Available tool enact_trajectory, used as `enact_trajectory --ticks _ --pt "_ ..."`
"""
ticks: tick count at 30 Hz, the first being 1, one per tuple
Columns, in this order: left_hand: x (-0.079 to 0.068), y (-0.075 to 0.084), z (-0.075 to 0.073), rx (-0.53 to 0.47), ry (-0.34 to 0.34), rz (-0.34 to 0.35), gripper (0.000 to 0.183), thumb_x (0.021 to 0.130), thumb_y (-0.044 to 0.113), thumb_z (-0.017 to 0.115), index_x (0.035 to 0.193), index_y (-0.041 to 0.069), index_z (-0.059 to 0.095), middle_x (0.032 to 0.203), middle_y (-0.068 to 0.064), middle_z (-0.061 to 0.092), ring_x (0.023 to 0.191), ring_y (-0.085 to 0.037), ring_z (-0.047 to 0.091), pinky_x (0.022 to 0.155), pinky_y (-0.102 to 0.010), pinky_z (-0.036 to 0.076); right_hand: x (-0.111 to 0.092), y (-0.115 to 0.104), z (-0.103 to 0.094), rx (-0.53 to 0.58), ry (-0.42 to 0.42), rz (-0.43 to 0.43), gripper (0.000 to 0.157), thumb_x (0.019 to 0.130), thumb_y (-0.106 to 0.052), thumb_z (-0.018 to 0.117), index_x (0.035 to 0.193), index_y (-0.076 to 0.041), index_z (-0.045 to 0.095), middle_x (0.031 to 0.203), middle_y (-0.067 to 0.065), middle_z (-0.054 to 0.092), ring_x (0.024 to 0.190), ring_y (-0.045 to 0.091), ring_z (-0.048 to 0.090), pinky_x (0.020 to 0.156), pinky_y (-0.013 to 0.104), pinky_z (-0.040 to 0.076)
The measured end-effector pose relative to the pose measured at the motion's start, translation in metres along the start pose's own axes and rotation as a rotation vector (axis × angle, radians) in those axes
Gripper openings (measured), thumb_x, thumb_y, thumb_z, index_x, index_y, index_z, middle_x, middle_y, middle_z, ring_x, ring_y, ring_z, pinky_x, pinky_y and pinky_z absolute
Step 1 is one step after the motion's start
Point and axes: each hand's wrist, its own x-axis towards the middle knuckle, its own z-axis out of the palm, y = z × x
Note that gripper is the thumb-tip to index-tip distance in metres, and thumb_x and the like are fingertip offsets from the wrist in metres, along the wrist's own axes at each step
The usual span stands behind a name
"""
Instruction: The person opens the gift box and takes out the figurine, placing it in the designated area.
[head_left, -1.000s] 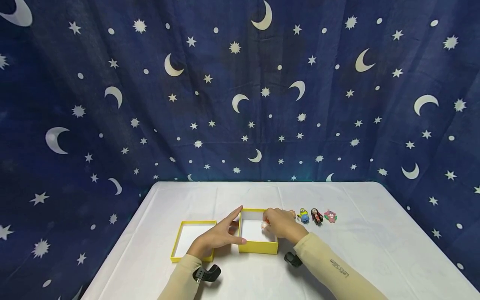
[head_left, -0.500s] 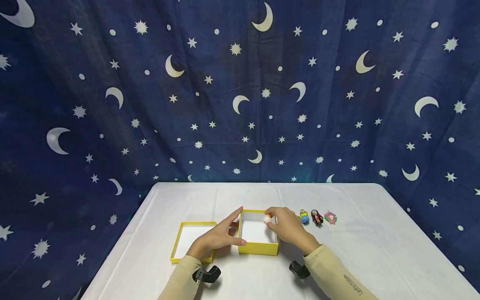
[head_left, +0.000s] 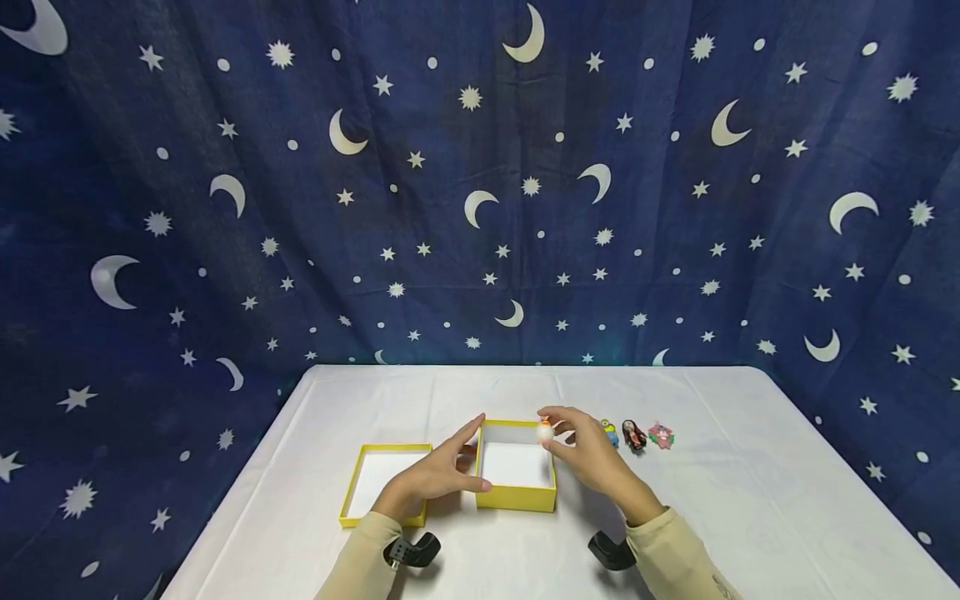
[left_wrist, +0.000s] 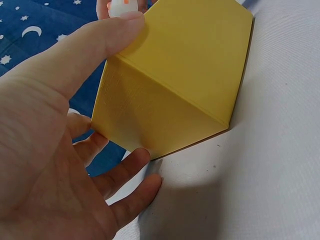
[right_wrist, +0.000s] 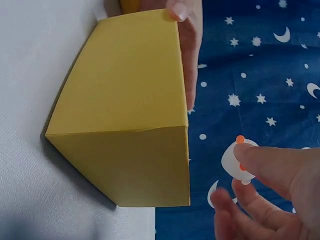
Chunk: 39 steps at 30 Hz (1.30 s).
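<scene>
A small white toy figure [head_left: 544, 431] with orange parts is pinched between the thumb and fingers of my right hand [head_left: 592, 458]. That hand holds it over the right rim of the yellow open box [head_left: 516, 498], whose white inside shows. The right wrist view shows the figure [right_wrist: 231, 162] beside the box, beyond its top edge. At the box's left side, my left hand [head_left: 433, 480] spans the wall, its thumb at the near corner and a finger at the far one. In the left wrist view, the thumb lies on the box's [left_wrist: 185, 55] upper edge.
Left of the box lies a shallow yellow-rimmed lid [head_left: 381, 477], partly behind my left hand. To the right stand a yellow-and-blue Minion figure [head_left: 610, 433], partly hidden by my right hand, a dark long-haired figure [head_left: 634, 437] and a pink figure [head_left: 662, 435] on the white-covered table [head_left: 720, 500].
My right hand has come up and right from inside the box, carrying the white figure to the right rim. The left hand and the box stay where they were.
</scene>
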Motion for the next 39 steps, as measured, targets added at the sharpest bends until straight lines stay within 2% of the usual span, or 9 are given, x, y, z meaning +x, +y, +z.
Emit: enact_trajectory --ticks 3,7,11,15,22,26,32,39 --pt "0.0 -0.001 0.0 -0.005 0.002 -0.002 0.107 0.079 0.032 0.087 0.159 0.048 0.018 0.153 -0.014 0.044 0.132 -0.033 0.049 0.114 -0.059 0.036 -0.001 0.002 -0.003 0.026 -0.021 -0.032 0.047 0.088 0.0 0.074 0.133 -0.005 0.064 0.112 0.011 0.07 0.091 0.016 0.067 0.076 0.027 0.055" --pt "0.0 -0.001 -0.001 -0.001 -0.001 0.006 0.109 0.079 0.033 0.087 0.161 0.044 0.016 0.154 -0.015 0.042 0.133 -0.034 0.049 0.114 -0.06 0.037 -0.002 0.003 -0.01 0.046 -0.061 -0.044 0.048 0.089 0.001 0.072 0.135 -0.003 0.062 0.117 0.013 0.069 0.09 0.012 0.066 0.078 0.026 0.056" --pt "0.001 -0.002 -0.002 0.024 -0.011 0.023 0.109 0.08 0.033 0.087 0.162 0.039 0.015 0.155 -0.015 0.041 0.132 -0.035 0.049 0.113 -0.059 0.037 -0.005 0.005 -0.02 0.045 -0.07 -0.016 0.044 0.09 -0.002 0.073 0.133 -0.001 0.064 0.121 0.015 0.068 0.089 0.011 0.065 0.077 0.024 0.056" --pt "0.001 -0.002 -0.002 0.03 -0.012 0.02 0.108 0.079 0.034 0.087 0.161 0.043 0.016 0.153 -0.014 0.041 0.131 -0.033 0.049 0.113 -0.059 0.037 -0.008 0.008 -0.033 0.041 -0.062 -0.004 0.043 0.089 -0.004 0.074 0.131 -0.004 0.065 0.118 0.015 0.068 0.088 0.012 0.066 0.074 0.023 0.055" --pt "0.0 0.0 -0.002 0.028 -0.01 0.019 0.108 0.081 0.032 0.086 0.162 0.04 0.015 0.152 -0.015 0.043 0.13 -0.032 0.049 0.112 -0.058 0.037 -0.009 0.017 -0.052 0.041 -0.121 -0.018 0.04 0.089 -0.004 0.073 0.128 -0.003 0.063 0.113 0.015 0.07 0.084 0.011 0.065 0.07 0.024 0.054" --pt "0.0 0.0 -0.002 0.027 -0.009 0.021 0.108 0.081 0.03 0.086 0.162 0.041 0.015 0.152 -0.015 0.042 0.13 -0.032 0.049 0.112 -0.058 0.037 -0.009 0.021 -0.061 0.031 -0.119 -0.034 0.039 0.089 -0.004 0.074 0.126 -0.001 0.063 0.11 0.015 0.072 0.082 0.01 0.064 0.07 0.024 0.054" --pt "-0.001 0.001 -0.002 0.014 -0.004 0.018 0.107 0.081 0.029 0.086 0.161 0.043 0.016 0.153 -0.015 0.042 0.131 -0.033 0.048 0.113 -0.059 0.036 -0.01 0.023 -0.074 0.006 -0.107 0.014 0.04 0.089 -0.004 0.073 0.128 -0.001 0.063 0.114 0.018 0.07 0.084 0.014 0.065 0.069 0.024 0.055" --pt "-0.001 -0.002 -0.002 0.019 -0.009 0.015 0.108 0.08 0.033 0.087 0.16 0.046 0.016 0.154 -0.015 0.041 0.133 -0.033 0.048 0.114 -0.059 0.036 -0.013 0.03 -0.083 -0.01 -0.131 0.047 0.04 0.089 -0.006 0.074 0.126 0.002 0.063 0.113 0.018 0.069 0.085 0.015 0.065 0.069 0.024 0.054"
